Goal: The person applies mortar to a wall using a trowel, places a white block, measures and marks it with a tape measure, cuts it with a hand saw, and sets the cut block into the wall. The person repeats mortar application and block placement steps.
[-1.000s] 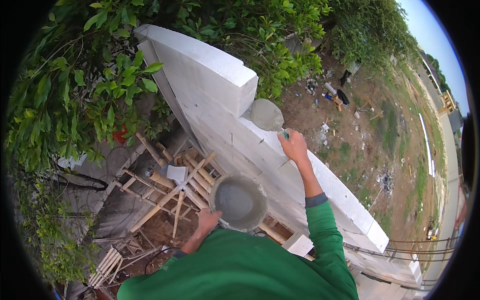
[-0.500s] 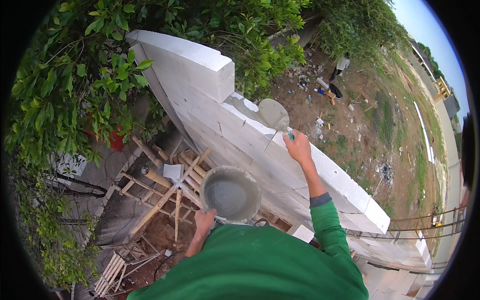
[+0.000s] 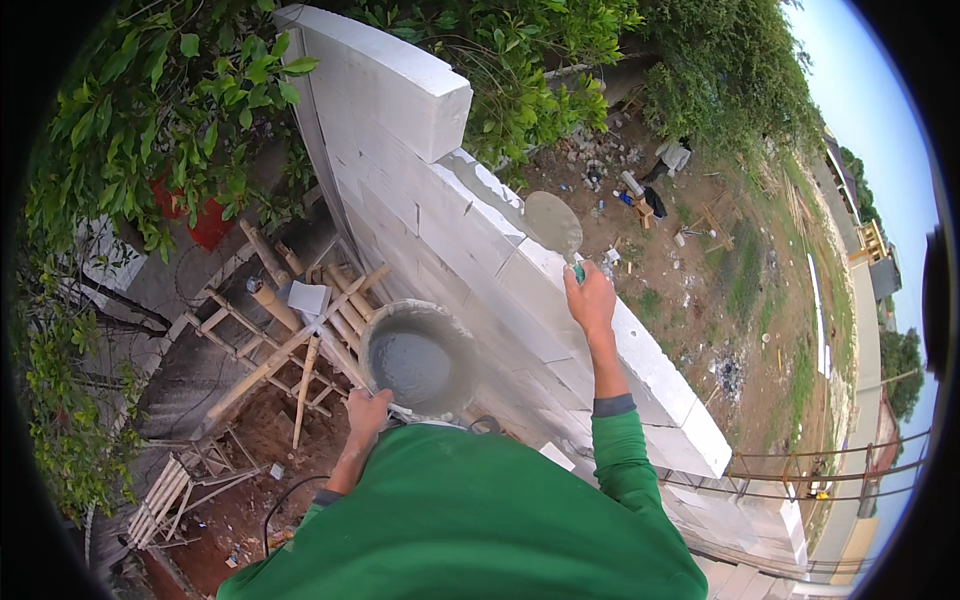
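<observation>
My right hand [image 3: 590, 298] grips the handle of a trowel [image 3: 553, 224], whose mortar-coated blade lies over the top of a white block wall [image 3: 480, 250]. A patch of grey mortar spreads on the wall's top just left of the blade, below a higher block [image 3: 385, 85]. My left hand [image 3: 368, 412] holds the near rim of a round bucket [image 3: 420, 358] filled with wet grey mortar, pressed close to the wall's face. My green sleeves fill the lower part of the view.
Bamboo scaffold poles [image 3: 290, 340] and wooden pieces lie below on the left, above red earth. Leafy bushes [image 3: 170, 130] crowd the left and top. Beyond the wall lies a dirt yard with scattered rubble [image 3: 640, 190], and a railing [image 3: 830, 470] at lower right.
The bucket has risen closer to the wall under my left hand. My right hand has carried the trowel left along the wall top toward the mortar patch.
</observation>
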A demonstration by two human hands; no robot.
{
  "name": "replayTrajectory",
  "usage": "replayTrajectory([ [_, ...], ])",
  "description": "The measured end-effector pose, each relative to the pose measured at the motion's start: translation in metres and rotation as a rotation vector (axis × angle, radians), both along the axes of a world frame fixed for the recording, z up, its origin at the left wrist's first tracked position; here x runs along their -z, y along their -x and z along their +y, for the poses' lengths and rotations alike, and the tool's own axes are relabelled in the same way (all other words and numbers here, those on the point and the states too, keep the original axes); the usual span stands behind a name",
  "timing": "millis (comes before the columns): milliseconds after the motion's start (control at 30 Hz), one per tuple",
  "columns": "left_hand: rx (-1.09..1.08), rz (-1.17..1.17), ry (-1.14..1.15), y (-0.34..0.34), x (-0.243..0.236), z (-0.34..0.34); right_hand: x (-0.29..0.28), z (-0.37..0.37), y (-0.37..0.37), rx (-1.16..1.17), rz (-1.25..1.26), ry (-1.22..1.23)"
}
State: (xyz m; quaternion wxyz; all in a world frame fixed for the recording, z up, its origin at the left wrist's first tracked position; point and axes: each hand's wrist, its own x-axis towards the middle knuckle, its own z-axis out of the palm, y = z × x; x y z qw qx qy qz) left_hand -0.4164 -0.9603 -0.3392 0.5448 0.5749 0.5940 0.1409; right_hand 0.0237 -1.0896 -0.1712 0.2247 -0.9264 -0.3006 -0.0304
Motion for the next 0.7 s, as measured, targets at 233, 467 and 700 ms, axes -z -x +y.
replayTrajectory([
  [233, -0.021, 0.005, -0.030, -0.014, -0.032, -0.018, 0.017, -0.017, 0.005, -0.058, -0.138, -0.018],
  [467, 0.000, 0.034, -0.072, -0.013, -0.028, -0.025, 0.026, -0.053, 0.010, -0.042, -0.183, -0.022],
  [700, -0.001, 0.032, -0.029, -0.016, -0.036, -0.030, 0.023, -0.096, 0.017, -0.026, -0.184, 0.011],
])
